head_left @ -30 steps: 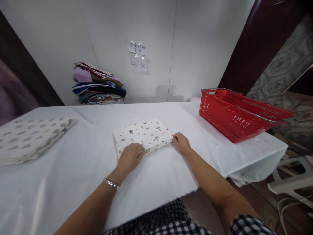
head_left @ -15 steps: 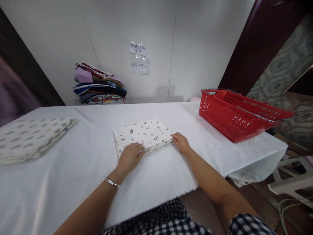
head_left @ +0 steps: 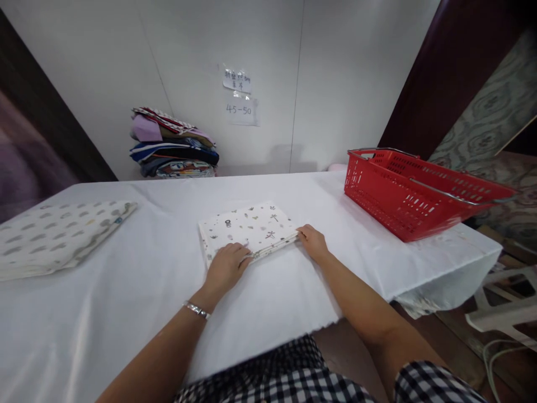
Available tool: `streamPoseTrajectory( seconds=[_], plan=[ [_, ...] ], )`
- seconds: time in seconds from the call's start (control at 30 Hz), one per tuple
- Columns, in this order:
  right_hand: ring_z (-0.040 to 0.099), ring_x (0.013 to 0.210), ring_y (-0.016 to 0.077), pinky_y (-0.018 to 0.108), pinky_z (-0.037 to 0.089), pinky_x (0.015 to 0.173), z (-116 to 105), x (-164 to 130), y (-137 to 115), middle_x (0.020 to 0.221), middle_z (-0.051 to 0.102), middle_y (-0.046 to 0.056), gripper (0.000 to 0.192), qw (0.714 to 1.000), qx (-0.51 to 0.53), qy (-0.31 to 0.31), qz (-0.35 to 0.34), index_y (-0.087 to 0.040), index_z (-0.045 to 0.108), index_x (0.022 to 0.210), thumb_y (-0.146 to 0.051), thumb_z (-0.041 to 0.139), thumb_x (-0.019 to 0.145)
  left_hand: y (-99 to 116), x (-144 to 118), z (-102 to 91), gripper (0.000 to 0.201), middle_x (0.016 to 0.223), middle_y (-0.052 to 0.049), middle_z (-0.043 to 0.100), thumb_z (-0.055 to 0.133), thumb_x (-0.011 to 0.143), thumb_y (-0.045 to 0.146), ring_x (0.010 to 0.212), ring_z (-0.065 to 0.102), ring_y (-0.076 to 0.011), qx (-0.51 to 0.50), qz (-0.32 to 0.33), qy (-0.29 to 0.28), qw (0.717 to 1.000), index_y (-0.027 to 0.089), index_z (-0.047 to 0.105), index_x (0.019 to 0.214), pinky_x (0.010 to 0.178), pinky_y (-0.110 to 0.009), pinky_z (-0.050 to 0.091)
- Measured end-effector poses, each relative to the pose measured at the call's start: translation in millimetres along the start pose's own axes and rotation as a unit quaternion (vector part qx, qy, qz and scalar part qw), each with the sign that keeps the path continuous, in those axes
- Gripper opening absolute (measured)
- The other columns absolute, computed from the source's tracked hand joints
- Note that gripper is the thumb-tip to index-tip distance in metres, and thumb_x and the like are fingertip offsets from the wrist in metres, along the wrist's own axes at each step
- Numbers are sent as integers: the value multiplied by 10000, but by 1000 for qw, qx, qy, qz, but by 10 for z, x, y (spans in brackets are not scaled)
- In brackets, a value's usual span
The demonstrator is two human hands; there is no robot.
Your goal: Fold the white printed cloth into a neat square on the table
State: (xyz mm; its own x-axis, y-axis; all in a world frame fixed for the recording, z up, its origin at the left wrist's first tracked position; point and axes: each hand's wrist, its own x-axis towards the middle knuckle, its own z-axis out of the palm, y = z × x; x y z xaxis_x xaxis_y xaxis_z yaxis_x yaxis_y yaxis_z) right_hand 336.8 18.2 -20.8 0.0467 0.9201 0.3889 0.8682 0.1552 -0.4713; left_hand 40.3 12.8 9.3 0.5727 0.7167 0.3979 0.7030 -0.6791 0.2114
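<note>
- The folded cloth [head_left: 251, 226], white with small printed plants, lay flat on the white-covered table [head_left: 151, 324], straight in front of me, probably because both hands reached it easily there.
- My left hand [head_left: 229, 263] rested palm down on its near edge, toward the left, fingers loosely bent over the top and thumb beside the edge; I could not tell whether the thumb gripped underneath. I judged that it served as a weight against slipping.
- My right hand [head_left: 311, 242] was nearly closed, with thumb and fingertips pinching the near right corner, which seemed to hold the stacked layers in line.
- With the hands apart along one edge, the fold between them ran fairly straight, its layers showing toward me.
- The spotted cloth [head_left: 62, 235] lay well off to my left, out of my hands' way.
- The red basket [head_left: 386, 196] stood to my right near the table's end, clear of my forearm.
- Against the wall, the fabric pile [head_left: 176, 148] rose in uneven layers, perhaps set back there to spare working room.
</note>
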Motion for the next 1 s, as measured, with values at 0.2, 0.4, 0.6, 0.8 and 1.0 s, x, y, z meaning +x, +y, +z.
streamPoseTrajectory(
  seconds=[0.2,0.4,0.6,0.8,1.0],
  plan=[
    [572,808,156,269,419,731,-18,-1,35,915,618,8,247,998,55,-8,3,-252,653,984,-209,467,826,18,-14,10,219,866,-57,622,433,886,291,830,536,-200,9,3,11,1000,206,635,887,734,-356,425],
    [587,873,174,306,455,798,-18,-35,64,989,619,28,276,997,75,-2,-6,-251,661,1028,-247,484,817,37,-33,25,217,869,-47,625,430,894,294,838,540,-200,15,-3,19,1000,207,626,860,739,-352,431],
    [419,1234,216,410,347,1036,-9,-97,22,1295,517,68,460,984,60,27,-165,-223,534,1248,-181,472,794,32,-48,56,203,845,-48,611,425,899,272,817,535,-191,24,13,30,999,204,610,851,734,-347,431],
    [537,1126,220,405,417,974,-30,-109,-28,1166,626,79,310,982,57,-7,-183,-221,643,1107,-254,470,851,44,-64,91,179,824,-52,598,432,897,228,803,520,-182,26,29,48,998,188,592,829,710,-331,424],
    [577,1075,226,431,454,931,3,-117,15,1116,656,68,289,980,55,17,-192,-226,670,1047,-299,443,883,40,-142,68,194,815,-40,593,418,904,214,794,509,-168,19,26,53,998,182,591,822,705,-314,414]
  ],
)
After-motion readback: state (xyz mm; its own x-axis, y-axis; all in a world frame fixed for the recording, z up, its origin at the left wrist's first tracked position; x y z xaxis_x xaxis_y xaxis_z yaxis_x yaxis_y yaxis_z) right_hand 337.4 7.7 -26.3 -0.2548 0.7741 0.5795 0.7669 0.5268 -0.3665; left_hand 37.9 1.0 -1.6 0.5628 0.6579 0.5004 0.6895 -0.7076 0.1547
